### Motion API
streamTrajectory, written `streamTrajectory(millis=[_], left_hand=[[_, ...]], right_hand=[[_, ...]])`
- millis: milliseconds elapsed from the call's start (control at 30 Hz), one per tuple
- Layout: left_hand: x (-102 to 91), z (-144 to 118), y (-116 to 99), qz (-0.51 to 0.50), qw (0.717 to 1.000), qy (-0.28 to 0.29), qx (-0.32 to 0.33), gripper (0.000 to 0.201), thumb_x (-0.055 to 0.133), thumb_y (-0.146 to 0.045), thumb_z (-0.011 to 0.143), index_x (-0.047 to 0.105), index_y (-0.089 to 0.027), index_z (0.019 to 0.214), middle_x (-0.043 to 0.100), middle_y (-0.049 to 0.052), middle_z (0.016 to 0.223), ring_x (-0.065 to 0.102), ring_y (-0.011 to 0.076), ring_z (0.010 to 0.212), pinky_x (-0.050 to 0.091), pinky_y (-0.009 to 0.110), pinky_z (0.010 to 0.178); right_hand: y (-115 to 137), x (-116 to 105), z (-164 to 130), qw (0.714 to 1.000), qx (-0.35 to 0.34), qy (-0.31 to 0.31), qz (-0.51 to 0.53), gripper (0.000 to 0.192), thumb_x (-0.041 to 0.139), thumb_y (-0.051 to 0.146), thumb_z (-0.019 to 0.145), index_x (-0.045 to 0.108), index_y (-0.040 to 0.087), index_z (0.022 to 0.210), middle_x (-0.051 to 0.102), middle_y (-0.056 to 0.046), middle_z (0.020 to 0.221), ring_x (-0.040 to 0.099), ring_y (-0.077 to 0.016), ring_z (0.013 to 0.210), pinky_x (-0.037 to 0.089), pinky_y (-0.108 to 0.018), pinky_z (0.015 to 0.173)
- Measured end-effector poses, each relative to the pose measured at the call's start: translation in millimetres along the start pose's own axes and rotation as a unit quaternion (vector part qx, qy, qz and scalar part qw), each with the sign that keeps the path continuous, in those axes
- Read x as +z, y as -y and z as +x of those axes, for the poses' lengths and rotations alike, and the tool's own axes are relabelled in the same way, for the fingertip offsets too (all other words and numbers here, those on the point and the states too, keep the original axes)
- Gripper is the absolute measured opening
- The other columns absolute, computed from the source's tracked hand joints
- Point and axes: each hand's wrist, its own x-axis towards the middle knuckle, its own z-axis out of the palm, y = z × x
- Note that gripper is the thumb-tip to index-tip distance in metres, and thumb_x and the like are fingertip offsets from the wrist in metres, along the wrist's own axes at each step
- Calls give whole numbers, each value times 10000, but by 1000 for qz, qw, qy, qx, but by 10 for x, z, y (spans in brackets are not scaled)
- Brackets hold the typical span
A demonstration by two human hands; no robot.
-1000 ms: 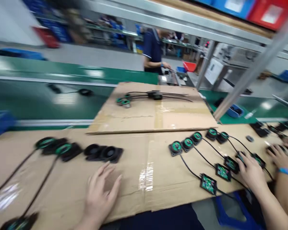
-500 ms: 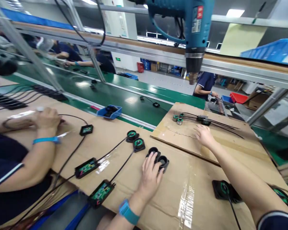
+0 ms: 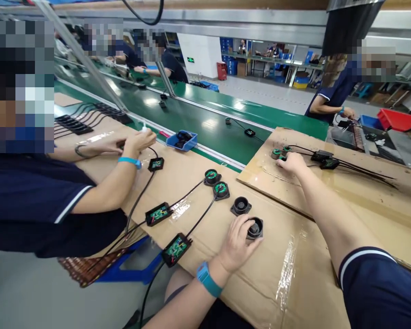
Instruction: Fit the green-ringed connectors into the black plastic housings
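My left hand (image 3: 238, 242) curls its fingers and thumb around a black round housing (image 3: 256, 228) with a square flange, which rests on the cardboard. A second black housing (image 3: 240, 206) sits just beyond it, untouched. Out on the raised cardboard board, my right hand (image 3: 293, 163) has its fingers closed on a small round metal part with a green top, mostly covered by the fingertips. Beside it stands another such round part (image 3: 276, 153), and a black cable leads from this group to open black boxes (image 3: 322, 156).
Two wired housings with green boards (image 3: 221, 190) lie left of my left hand, cabled to open circuit boxes (image 3: 176, 249). A co-worker's hand (image 3: 140, 141) works at the left. A blue bin (image 3: 182, 140) stands by the green conveyor (image 3: 208, 123). A black tool tip (image 3: 349, 27) hangs overhead.
My right hand has reached left to the small round parts and closed on one. The left hand has drawn one black housing apart from the other. The view has shifted.
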Motion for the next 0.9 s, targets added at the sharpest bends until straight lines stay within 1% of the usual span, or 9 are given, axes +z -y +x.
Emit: streamTrajectory(millis=[100, 167, 267, 367, 467, 533, 633, 733, 900], left_hand=[[27, -26, 35, -32, 998, 38, -47, 854, 732, -322, 863, 239, -165, 1543, 507, 204, 1467, 499, 301, 1380, 468, 508, 1140], [35, -21, 52, -55, 994, 62, -72, 895, 732, -304, 856, 196, -182, 1563, 539, 184, 1445, 536, 289, 1345, 481, 490, 1127], [44, -2, 65, -56, 993, 58, -87, 836, 790, -305, 810, 333, -189, 1500, 613, 161, 1344, 590, 302, 1264, 491, 509, 1097], [43, 7, 30, -50, 993, 32, -98, 748, 875, -356, 721, 503, -189, 1348, 631, 152, 1292, 588, 334, 1240, 477, 543, 1083], [18, -35, -74, -108, 984, 37, -134, 532, 825, -307, 777, 559, -215, 1228, 654, 103, 1214, 622, 288, 1170, 516, 485, 1028], [-6, -107, -161, -151, 973, 42, -167, 446, 755, -268, 835, 544, -220, 1225, 661, 88, 1181, 641, 259, 1120, 539, 453, 987], [-41, -242, -266, -157, 972, 38, -172, 483, 716, -222, 849, 509, -214, 1285, 639, 104, 1229, 619, 263, 1158, 525, 472, 1021], [-62, -321, -313, -116, 985, 26, -122, 522, 679, -131, 831, 500, -211, 1316, 616, 112, 1267, 577, 272, 1213, 489, 506, 1079], [-56, -309, -322, -76, 996, 18, -37, 548, 622, -51, 793, 507, -192, 1310, 619, 123, 1271, 543, 291, 1245, 483, 538, 1096]], right_hand=[[76, -97, -287, 999, -14, 18, 34, 451, 608, 512, 866, 699, 85, 975, 716, -195, 984, 650, -280, 881, 458, -321, 719], [175, -192, -611, 998, -38, 23, 51, 358, 657, 440, 842, 709, 92, 902, 724, -173, 923, 652, -259, 836, 441, -304, 687], [351, -337, -1307, 992, -88, 24, 85, 263, 652, 384, 856, 723, 134, 899, 732, -104, 869, 653, -215, 791, 440, -278, 676], [513, -394, -2118, 972, -126, -18, 197, 317, 685, 380, 833, 727, 158, 1055, 744, -79, 957, 670, -211, 845, 487, -285, 739], [643, -289, -2790, 950, -107, -51, 290, 421, 739, 383, 790, 713, 153, 1142, 741, -88, 983, 675, -229, 843, 528, -338, 787], [713, -165, -3079, 941, -86, -62, 321, 422, 747, 399, 790, 716, 157, 1134, 738, -90, 980, 674, -235, 824, 543, -371, 793], [790, -22, -3299, 931, -68, -75, 351, 437, 759, 410, 785, 712, 163, 1142, 733, -96, 1015, 673, -246, 831, 554, -411, 823], [833, 8, -3374, 928, -76, -78, 356, 452, 770, 412, 784, 708, 161, 1155, 730, -98, 978, 668, -254, 824, 563, -432, 834], [873, -15, -3406, 925, -102, -103, 353, 369, 742, 407, 832, 703, 190, 1128, 720, -85, 968, 658, -237, 796, 570, -417, 820]])
